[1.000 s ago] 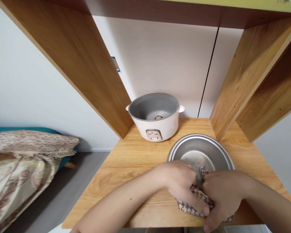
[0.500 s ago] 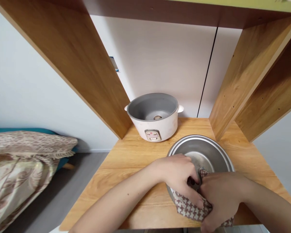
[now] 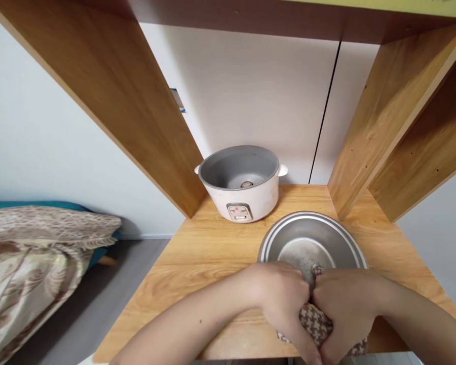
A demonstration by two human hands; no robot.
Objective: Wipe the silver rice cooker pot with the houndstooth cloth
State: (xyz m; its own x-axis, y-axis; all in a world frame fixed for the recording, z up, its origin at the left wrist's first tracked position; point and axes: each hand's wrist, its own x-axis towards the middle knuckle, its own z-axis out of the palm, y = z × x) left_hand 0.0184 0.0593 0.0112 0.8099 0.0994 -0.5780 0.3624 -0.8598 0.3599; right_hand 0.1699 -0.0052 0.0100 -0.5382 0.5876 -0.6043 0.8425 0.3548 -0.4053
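Note:
A round grey metal inner pot (image 3: 279, 243) rests on the wooden shelf, its near rim covered by my hands. Folded over that near side is a brown-and-white houndstooth cloth (image 3: 314, 322). My left hand (image 3: 283, 299) is closed on the cloth's left part, thumb pointing toward me. Beside it, my right hand (image 3: 344, 306) grips the cloth too, and a bit of fabric shows inside the pot near its knuckles. Behind the pot stands a white rice cooker body (image 3: 251, 203) with a grey interior, lidless, its round heating part visible at the bottom.
The wooden shelf top (image 3: 197, 243) lies between a left upright board (image 3: 137, 116) and a right upright board (image 3: 387, 111). A dark underside of a higher shelf (image 3: 243, 23) crosses above. At far left, a patterned blanket (image 3: 41, 263) drapes over teal furniture.
My left hand has moved slightly down and toward me, closing over the cloth at the rim. Less cloth shows at left. My right hand stays nearly in place.

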